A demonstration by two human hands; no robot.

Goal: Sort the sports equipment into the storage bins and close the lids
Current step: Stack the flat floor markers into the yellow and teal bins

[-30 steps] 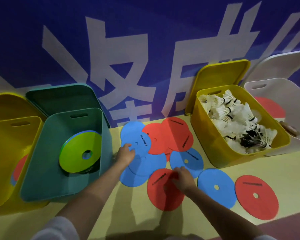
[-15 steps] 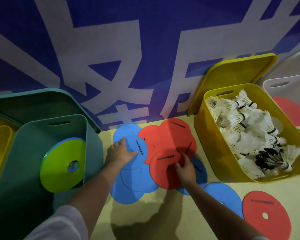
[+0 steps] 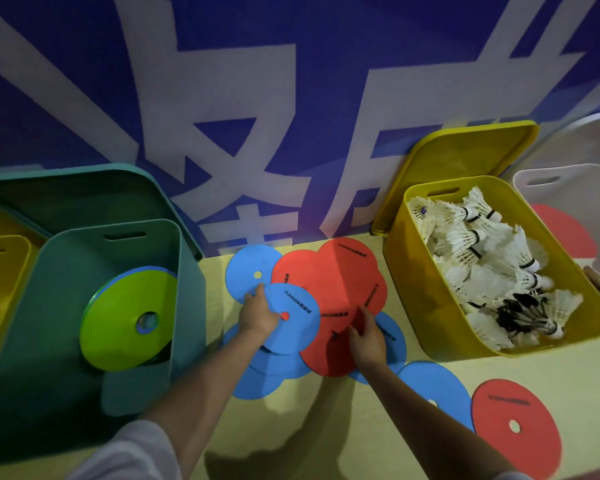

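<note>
Behind, a blue banner (image 3: 326, 81) with huge white characters is filling the wall above your pale yellow table (image 3: 343, 427). The teal bin (image 3: 66, 341), lid open, is holding green discs (image 3: 125, 323); the yellow bin (image 3: 406, 271) is holding shuttlecocks (image 3: 492, 265). Your left hand (image 3: 258, 315) is pinching a blue disc (image 3: 297, 318) printed "SONICE"; your right hand (image 3: 366, 337) is lying spread, fingertips pressing a red disc (image 3: 329, 344) in the overlapping pile between the bins.
</note>
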